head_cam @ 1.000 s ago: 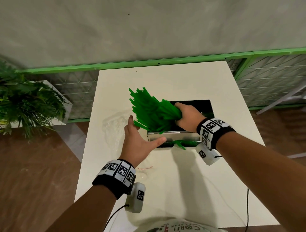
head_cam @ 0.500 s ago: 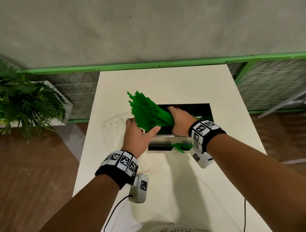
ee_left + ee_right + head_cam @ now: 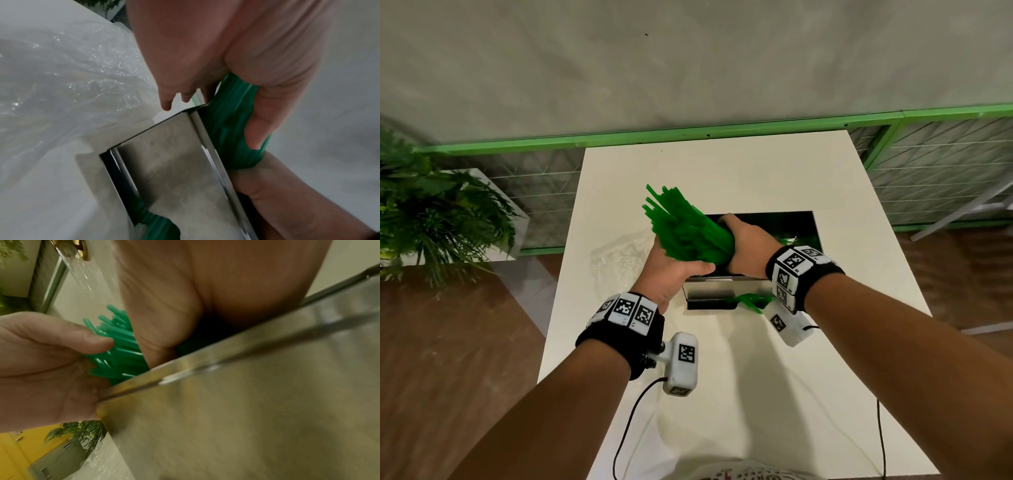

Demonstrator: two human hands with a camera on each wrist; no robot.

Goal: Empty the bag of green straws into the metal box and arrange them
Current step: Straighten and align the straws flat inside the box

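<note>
White table [image 3: 722, 178] carries the metal box [image 3: 722, 286]; both hands clamp the green straws [image 3: 685, 233] over its left rim, clear bag [image 3: 616, 260] lying beside. Left wrist: left hand [image 3: 236, 53] thumb and fingers wrapped round the bundle. Right wrist: right hand [image 3: 174, 305] curled on straws at the box's edge.

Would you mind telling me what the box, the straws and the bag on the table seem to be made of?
The box looks like brushed sheet metal, probably stainless steel: grey sheen, folded edges, bright glints along the rim. The straws look like smooth green plastic, thin uniform tubes with a slight gloss. The bag looks like thin clear plastic film, crumpled and sparkling where it catches light.
</note>
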